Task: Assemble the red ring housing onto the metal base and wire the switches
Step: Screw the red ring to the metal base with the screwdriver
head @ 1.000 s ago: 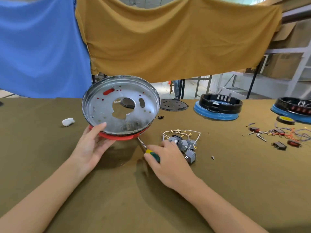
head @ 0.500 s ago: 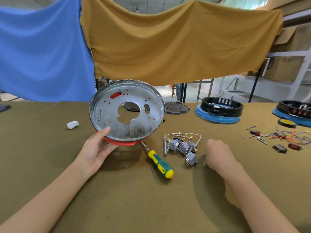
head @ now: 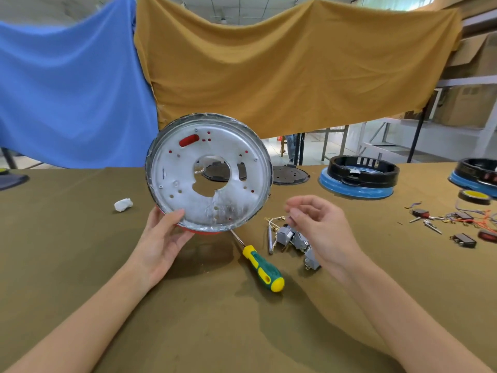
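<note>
My left hand (head: 161, 238) holds the round metal base (head: 172, 173) by its lower left rim, tilted up on edge and facing me. The red ring housing (head: 204, 232) shows as a red strip under the base's bottom edge and through its holes. My right hand (head: 320, 227) hovers above the pile of grey switches (head: 289, 235) with their white and yellow wires. Its thumb and forefinger are pinched together, and anything between them is too small to see. A green and yellow screwdriver (head: 262, 269) lies on the table between my hands.
The table has an olive cloth (head: 215, 319). A white lump (head: 123, 204) lies to the left. At the back stand a dark round plate (head: 290, 175) and two black-and-blue housings (head: 359, 179). Loose switches, wires and a tape roll (head: 474, 196) lie at the right.
My right hand let go of the screwdriver, reached right of the switches, then rose over them with fingers pinched. The screwdriver now lies on the table. My left hand kept hold of the base.
</note>
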`<action>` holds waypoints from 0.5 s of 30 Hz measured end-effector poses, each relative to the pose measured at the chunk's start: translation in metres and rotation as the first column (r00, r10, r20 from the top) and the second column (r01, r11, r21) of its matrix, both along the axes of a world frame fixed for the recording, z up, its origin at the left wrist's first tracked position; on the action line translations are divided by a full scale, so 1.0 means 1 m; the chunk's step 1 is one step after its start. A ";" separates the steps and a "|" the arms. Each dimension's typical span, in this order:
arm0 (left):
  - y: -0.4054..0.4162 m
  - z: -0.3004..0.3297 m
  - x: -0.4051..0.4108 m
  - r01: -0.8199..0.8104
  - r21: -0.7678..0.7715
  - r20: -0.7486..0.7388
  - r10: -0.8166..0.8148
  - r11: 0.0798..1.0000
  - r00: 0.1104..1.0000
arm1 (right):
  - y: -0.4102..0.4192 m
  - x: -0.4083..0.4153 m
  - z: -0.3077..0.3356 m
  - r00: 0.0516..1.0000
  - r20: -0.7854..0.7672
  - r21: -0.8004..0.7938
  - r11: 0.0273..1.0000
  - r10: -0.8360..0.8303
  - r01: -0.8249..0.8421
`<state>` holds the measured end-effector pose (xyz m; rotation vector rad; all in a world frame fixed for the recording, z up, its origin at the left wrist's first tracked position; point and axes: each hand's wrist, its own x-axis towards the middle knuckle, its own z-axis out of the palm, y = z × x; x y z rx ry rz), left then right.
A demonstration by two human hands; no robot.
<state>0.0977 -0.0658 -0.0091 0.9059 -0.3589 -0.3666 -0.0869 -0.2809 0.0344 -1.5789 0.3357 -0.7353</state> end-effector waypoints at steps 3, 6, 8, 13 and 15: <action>0.000 0.000 0.000 -0.005 0.019 0.036 0.005 1.000 0.999 | 0.019 0.019 0.000 0.999 0.034 -0.125 0.992 -0.005 0.009; 0.000 -0.001 0.000 0.004 0.028 0.036 -0.005 1.000 0.999 | 0.033 0.031 -0.007 0.995 0.094 -0.227 0.973 -0.022 0.043; 0.000 -0.001 0.000 0.014 0.030 0.027 -0.014 0.999 1.000 | 0.037 0.035 -0.012 0.991 0.130 -0.307 0.950 -0.019 0.059; -0.003 0.001 -0.001 0.010 0.047 0.029 -0.011 0.999 1.000 | 0.035 0.037 -0.020 0.988 0.151 -0.394 0.918 0.017 0.044; -0.004 0.001 -0.003 0.008 0.052 0.037 -0.010 0.999 0.999 | 0.035 0.038 -0.021 0.989 0.141 -0.380 0.925 0.038 0.019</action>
